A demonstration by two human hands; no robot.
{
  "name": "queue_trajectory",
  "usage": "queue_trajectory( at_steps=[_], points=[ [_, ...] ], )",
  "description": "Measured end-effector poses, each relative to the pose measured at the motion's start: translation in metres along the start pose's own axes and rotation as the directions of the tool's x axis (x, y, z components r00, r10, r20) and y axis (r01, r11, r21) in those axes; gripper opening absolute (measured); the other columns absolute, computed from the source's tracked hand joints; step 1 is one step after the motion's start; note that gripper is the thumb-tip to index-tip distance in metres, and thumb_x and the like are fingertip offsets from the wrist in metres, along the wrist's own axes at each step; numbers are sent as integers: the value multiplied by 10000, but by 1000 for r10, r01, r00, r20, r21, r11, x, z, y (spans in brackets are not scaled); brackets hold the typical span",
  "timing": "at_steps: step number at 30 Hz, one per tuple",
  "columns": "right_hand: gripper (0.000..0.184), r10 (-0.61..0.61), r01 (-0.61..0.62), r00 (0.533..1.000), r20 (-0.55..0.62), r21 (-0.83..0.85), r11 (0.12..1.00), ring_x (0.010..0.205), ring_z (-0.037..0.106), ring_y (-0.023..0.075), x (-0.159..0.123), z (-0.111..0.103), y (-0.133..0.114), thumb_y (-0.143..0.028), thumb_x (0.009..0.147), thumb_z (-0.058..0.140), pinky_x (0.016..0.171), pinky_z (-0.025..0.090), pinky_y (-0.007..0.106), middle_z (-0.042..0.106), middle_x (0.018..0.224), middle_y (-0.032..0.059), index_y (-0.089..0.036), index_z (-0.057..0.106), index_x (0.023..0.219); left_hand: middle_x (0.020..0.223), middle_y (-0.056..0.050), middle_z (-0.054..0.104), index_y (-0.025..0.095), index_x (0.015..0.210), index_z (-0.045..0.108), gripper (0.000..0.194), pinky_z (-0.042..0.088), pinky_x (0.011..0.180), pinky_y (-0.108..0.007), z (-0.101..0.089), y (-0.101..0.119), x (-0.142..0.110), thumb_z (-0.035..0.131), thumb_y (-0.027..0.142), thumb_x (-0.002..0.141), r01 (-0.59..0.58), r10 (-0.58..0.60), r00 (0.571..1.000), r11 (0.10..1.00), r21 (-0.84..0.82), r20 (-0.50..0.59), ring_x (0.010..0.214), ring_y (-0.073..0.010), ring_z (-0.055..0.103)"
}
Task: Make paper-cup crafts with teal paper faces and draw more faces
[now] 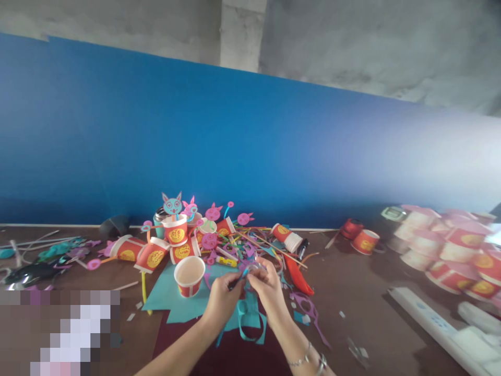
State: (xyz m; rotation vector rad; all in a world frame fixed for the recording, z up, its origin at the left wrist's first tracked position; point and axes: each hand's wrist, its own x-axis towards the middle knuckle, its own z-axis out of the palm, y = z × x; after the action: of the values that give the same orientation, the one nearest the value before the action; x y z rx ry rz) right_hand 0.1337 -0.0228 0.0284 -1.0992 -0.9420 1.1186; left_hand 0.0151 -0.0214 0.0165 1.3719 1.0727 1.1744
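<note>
A: Where are the hands?

B: Close together, above the middle of a brown table [332, 342]. The left hand [225, 292] is pinched on a blue strip [245, 272]. The right hand [269, 286], just beside it, has thumb and fingers closed on a clear piece [256, 267] — too blurred to name.

A: Do the fingertips touch?

B: I cannot tell; they are very near each other. Metal bracelets [301, 360] circle the right wrist.

A: What lies below the hands?

B: Teal paper [162, 292], reaching out to their left, and a maroon sheet [183, 344] nearer the person. A teal loop [241, 328] lies between the forearms.

A: And to the left of them?

B: A white-rimmed paper cup [189, 289] stands upright on the teal paper, its open mouth up. Beyond it, red and yellow cups [154, 257] are heaped at various tilts; a blue cat face [173, 205] with pointed ears rises above the heap.

A: Straight beyond the hands?

B: A yellow glue stick [227, 262], then a tangle of purple scraps [250, 249] and thin sticks. A blue panel [235, 130] stands behind everything.

A: And to their right?

B: A red, curved thing [299, 277] is near, with a purple cut-out [307, 307] below it. Well apart, farther right — stacked cups [454, 253], and a long white bar [426, 324] on the near side of them.
</note>
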Motion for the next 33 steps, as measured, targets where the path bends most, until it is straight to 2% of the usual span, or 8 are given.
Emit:
queue_trajectory(
  at_steps=[8,14,18,21,23,27,30,33],
  points=[
    [479,56,-56,998,3,-36,998,428,427,90,0,-1,-5,-272,574,713,429,309,205,477,479,-107,-181,484,985,680,-16,642,165,781,726,230,416,591,-223,-3,7,0,612,362,745,-73,73,997,997,-10,20,622,-145,522],
    [483,-28,28,999,38,-3,1000,633,564,140,-1,-4,-10,-290,627,729,535,422,238,599,736,-26,-204,507,1047,549,-1,573,111,708,686,355,370,529,-223,-4,11,2,696,463,665,164,-118,976,953,-255,184,520,-108,474],
    [490,-116,117,993,36,-28,993,628,556,139,0,-4,-6,-278,659,723,585,431,248,587,664,-40,-196,503,1088,541,-15,588,101,645,648,365,350,519,-219,-3,5,2,711,460,659,199,-146,965,949,-244,219,509,-97,476],
    [547,-105,106,994,41,-7,994,586,545,137,0,-4,-6,-293,648,743,576,428,252,574,621,-53,-193,505,1130,549,-22,608,102,639,631,375,348,510,-213,-2,1,2,719,466,651,212,-162,964,947,-240,213,498,-89,479],
    [528,-84,83,996,41,17,996,664,579,159,0,-5,-7,-333,670,735,636,448,269,619,690,-23,-201,531,1139,563,-25,622,109,653,619,376,369,512,-217,-1,1,2,729,468,635,235,-187,965,927,-292,183,499,-95,502],
    [352,-40,37,997,64,42,998,925,578,213,-1,-8,-10,-397,700,709,798,438,299,665,948,46,-201,659,988,599,-25,638,122,678,598,374,405,512,-232,-3,-1,5,757,450,596,274,-257,962,872,-406,96,494,-111,548],
    [252,-28,26,995,100,26,999,942,573,228,-1,-8,-8,-391,672,730,822,426,316,666,975,56,-192,706,823,587,-10,620,124,683,597,337,399,498,-224,-4,-2,7,750,416,611,286,-284,956,861,-421,69,482,-104,549],
    [223,-74,77,993,89,-23,997,912,580,237,-1,-5,-7,-396,626,755,789,436,323,663,969,63,-188,703,689,550,1,596,122,684,603,266,396,493,-221,-3,0,6,720,358,643,309,-295,950,853,-421,101,469,-96,530]
  ],
)
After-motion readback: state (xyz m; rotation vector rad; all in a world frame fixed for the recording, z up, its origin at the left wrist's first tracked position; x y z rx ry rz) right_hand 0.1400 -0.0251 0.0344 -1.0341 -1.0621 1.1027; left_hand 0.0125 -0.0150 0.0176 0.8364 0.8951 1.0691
